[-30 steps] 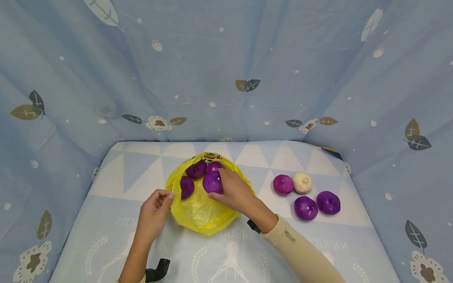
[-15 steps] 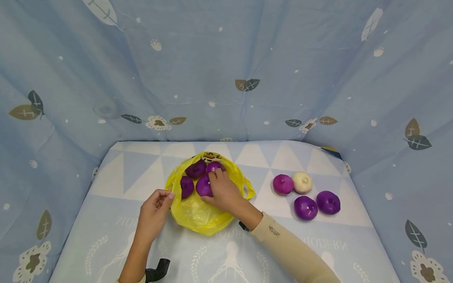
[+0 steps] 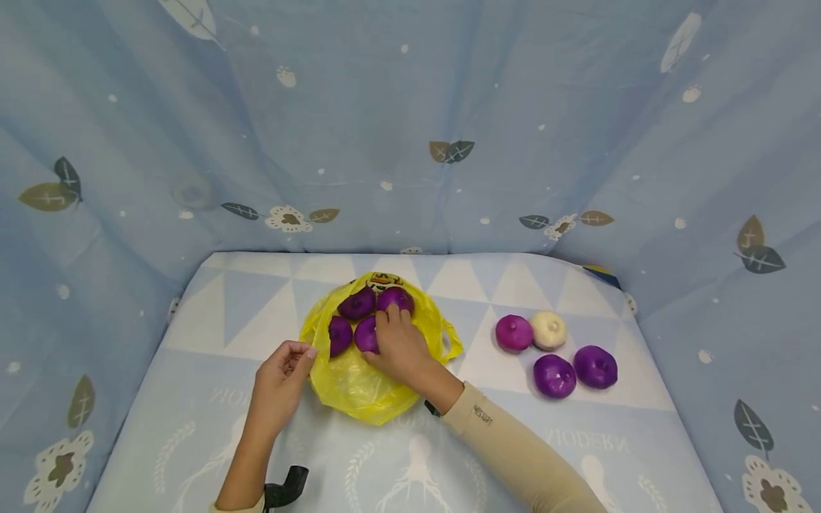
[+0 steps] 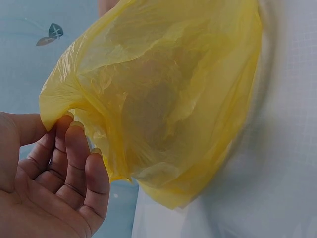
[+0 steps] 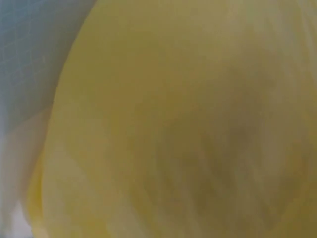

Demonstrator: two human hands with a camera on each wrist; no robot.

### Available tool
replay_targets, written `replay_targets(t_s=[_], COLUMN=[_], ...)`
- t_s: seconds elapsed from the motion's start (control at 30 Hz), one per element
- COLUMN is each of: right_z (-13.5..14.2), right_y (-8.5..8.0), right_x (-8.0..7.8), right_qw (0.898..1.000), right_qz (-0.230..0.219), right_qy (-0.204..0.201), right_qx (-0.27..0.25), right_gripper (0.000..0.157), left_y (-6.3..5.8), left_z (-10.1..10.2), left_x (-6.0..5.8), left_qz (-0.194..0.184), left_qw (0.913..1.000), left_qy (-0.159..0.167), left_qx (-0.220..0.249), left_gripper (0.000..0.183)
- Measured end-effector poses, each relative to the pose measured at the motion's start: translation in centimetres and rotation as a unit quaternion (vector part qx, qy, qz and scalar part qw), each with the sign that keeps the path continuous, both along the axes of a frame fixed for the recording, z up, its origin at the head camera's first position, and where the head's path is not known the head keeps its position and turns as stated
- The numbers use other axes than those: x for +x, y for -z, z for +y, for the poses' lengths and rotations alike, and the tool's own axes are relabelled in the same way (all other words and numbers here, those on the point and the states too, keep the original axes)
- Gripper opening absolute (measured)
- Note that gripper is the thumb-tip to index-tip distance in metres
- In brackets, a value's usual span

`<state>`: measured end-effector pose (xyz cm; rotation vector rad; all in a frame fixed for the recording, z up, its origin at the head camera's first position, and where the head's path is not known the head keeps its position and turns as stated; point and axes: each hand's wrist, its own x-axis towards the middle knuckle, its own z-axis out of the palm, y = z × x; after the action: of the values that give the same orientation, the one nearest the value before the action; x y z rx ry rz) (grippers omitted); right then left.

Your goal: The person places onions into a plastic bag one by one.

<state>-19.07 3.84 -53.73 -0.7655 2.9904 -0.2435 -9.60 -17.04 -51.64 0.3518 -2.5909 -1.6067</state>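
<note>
A yellow plastic bag [image 3: 359, 385] stands open-mouthed on the table with several purple onions inside. My left hand [image 3: 282, 388] pinches the bag's left rim between thumb and forefinger, and the left wrist view shows the thin plastic [image 4: 163, 99] held there. Reaching into the bag from the right, my right hand [image 3: 403, 349] has its fingers and thumb around the right side of a purple onion [image 3: 365, 335]. Beside that are a left onion [image 3: 340, 335], a back onion [image 3: 358, 304] and a right back onion [image 3: 395, 299]. In the right wrist view, the blurred bag [image 5: 148, 124] hides the hand.
To the right of the bag lie a magenta onion [image 3: 514, 333], a white onion [image 3: 548, 330] and two purple onions, one nearer [image 3: 554, 376] and one farther right [image 3: 596, 367]. A patterned cloth covers the table [image 3: 256, 299], with blue curtains [image 3: 385, 107] around it.
My right hand has lowered the purple onion into the bag, moving left among the others. The right back onion has shifted slightly right. My left hand has stayed at the rim.
</note>
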Motion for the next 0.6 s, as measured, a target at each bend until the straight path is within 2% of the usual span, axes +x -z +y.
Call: replay_targets(t_s=[0.6], right_z=[-0.74], right_y=[0.87], right_x=[-0.33], right_qw=[1.000], right_qz=[-0.011], right_qy=[0.028], right_qx=[0.006], right_gripper=[0.078], left_y=[0.12], left_z=[0.04], left_x=[-0.21], left_qz=[-0.001], left_qw=[1.0000], left_qy=[-0.002], left_qx=[0.001], left_gripper=[0.029])
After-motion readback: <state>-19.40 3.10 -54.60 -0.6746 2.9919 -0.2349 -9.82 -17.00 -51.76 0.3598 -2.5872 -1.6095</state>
